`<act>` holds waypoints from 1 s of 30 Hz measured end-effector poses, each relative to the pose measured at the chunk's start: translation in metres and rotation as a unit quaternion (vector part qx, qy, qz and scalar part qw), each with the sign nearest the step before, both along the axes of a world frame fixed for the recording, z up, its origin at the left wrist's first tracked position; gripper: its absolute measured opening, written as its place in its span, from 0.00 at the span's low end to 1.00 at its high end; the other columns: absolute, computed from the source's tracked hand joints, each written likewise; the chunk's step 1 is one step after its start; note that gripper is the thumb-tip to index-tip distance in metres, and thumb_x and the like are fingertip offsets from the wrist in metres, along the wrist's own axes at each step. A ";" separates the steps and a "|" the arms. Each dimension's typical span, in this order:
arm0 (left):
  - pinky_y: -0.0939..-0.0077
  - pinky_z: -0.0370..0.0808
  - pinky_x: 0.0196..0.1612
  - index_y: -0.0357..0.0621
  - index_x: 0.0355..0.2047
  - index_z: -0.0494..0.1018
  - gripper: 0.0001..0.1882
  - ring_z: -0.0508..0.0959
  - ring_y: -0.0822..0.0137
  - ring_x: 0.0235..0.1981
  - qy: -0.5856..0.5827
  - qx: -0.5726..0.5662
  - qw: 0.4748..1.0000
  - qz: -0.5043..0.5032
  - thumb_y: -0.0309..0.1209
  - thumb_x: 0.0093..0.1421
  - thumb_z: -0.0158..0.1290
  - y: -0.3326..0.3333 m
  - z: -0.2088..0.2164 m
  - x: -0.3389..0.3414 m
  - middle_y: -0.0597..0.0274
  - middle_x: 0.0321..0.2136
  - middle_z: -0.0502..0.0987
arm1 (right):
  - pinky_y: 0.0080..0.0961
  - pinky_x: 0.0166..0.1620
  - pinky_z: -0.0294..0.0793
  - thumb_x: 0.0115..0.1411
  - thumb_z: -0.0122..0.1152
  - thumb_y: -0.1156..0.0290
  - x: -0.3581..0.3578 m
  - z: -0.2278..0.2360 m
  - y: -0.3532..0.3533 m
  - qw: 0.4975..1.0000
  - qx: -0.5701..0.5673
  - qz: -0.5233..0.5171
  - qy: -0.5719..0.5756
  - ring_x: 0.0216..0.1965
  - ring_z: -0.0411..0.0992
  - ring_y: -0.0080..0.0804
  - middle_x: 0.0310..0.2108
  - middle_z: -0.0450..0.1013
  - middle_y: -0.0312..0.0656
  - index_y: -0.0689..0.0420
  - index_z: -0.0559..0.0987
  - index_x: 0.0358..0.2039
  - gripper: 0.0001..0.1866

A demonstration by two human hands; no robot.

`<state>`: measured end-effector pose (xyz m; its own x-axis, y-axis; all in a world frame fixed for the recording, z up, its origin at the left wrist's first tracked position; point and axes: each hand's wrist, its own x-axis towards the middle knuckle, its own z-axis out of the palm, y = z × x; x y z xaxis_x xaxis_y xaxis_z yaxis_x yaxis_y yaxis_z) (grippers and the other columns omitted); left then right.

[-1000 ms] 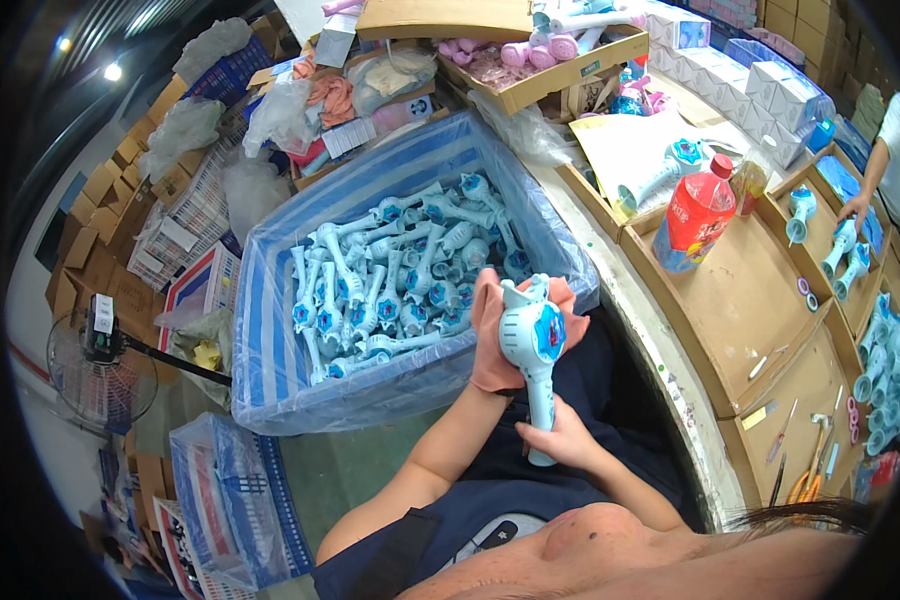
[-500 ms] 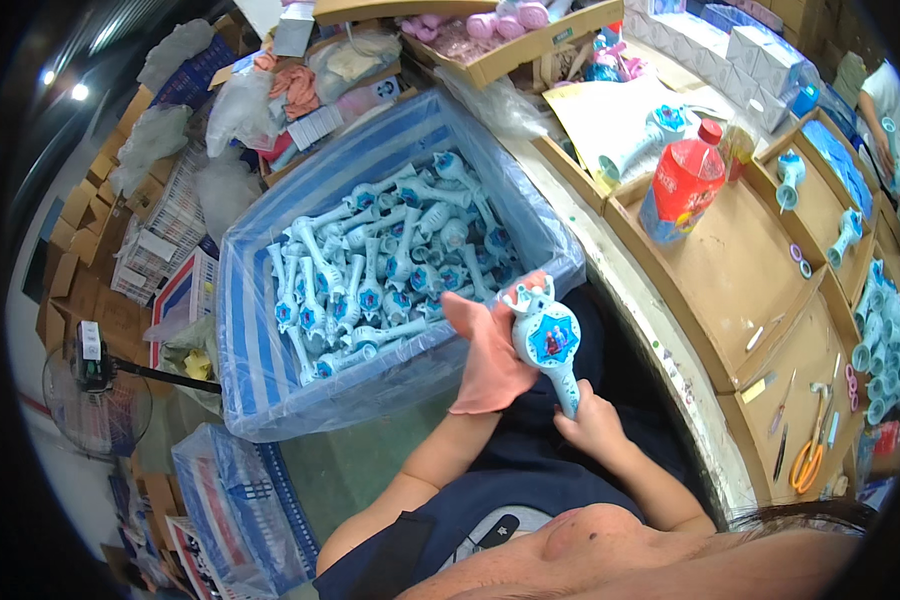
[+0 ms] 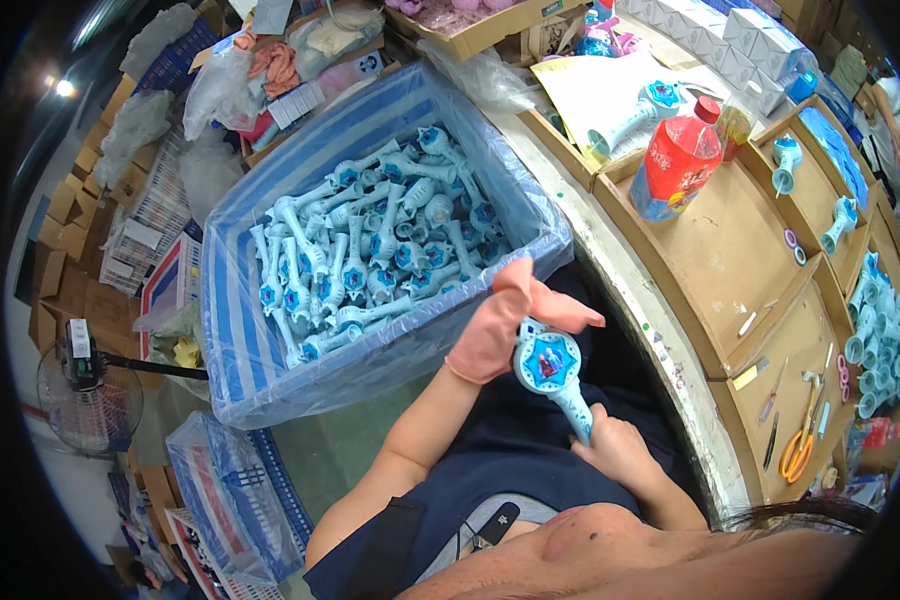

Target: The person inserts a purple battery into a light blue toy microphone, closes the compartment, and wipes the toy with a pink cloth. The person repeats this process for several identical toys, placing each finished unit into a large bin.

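Observation:
A light blue toy wand point(image 3: 547, 362) with a round head and a blue star-shaped panel lies across my lap area, tilted. My right hand point(image 3: 618, 452) is closed around the lower end of its handle. A pink cloth point(image 3: 492, 325) drapes over my left hand point(image 3: 460, 384) and touches the top of the wand's head. The cloth hides most of those fingers. Beyond my left hand stands a large blue-and-white striped bin point(image 3: 300, 395) lined with clear plastic. Many similar wands point(image 3: 382, 240) lie heaped in it.
To the right runs a workbench with cardboard trays point(image 3: 715, 270). A red-labelled bottle point(image 3: 678, 165), orange-handled scissors point(image 3: 797, 455) and more light blue parts point(image 3: 885, 335) rest there. A fan point(image 3: 88, 385) stands at the left. Another person point(image 3: 895, 125) is at the far right.
My left hand has turned and brought the pink cloth up over the wand's top edge, covering fingers that showed before. The wand and right hand have shifted slightly down in view.

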<state>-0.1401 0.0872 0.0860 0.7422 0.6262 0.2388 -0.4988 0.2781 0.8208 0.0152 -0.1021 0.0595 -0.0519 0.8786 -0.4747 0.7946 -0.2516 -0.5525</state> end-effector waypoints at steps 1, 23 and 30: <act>0.71 0.70 0.49 0.37 0.34 0.74 0.16 0.78 0.67 0.39 0.142 0.250 0.957 0.047 0.39 0.67 0.45 0.002 -0.001 -0.001 0.56 0.37 0.81 | 0.48 0.34 0.77 0.54 0.62 0.61 0.001 -0.001 0.000 1.000 0.012 0.001 0.018 0.28 0.76 0.59 0.24 0.76 0.60 0.65 0.69 0.36 0.20; 0.72 0.66 0.53 0.36 0.49 0.71 0.22 0.74 0.72 0.45 0.233 0.273 0.923 0.139 0.42 0.67 0.43 -0.050 0.037 0.015 0.63 0.44 0.77 | 0.39 0.36 0.73 0.44 0.65 0.76 0.013 -0.115 0.041 0.870 0.482 -0.104 0.000 0.32 0.73 0.50 0.30 0.71 0.47 0.59 0.71 0.35 0.17; 0.68 0.70 0.55 0.33 0.35 0.70 0.12 0.77 0.61 0.42 0.076 -0.044 0.987 0.137 0.30 0.67 0.42 -0.050 0.026 0.006 0.54 0.37 0.78 | 0.38 0.34 0.73 0.42 0.69 0.72 0.020 -0.093 0.028 0.909 0.410 -0.071 -0.027 0.31 0.73 0.46 0.30 0.72 0.44 0.55 0.74 0.35 0.18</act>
<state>-0.1343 0.0370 0.1118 0.5653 0.8216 0.0738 -0.4383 0.2234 0.8706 0.0348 -0.0737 -0.0337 0.0933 0.9345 0.3436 0.8184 0.1245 -0.5610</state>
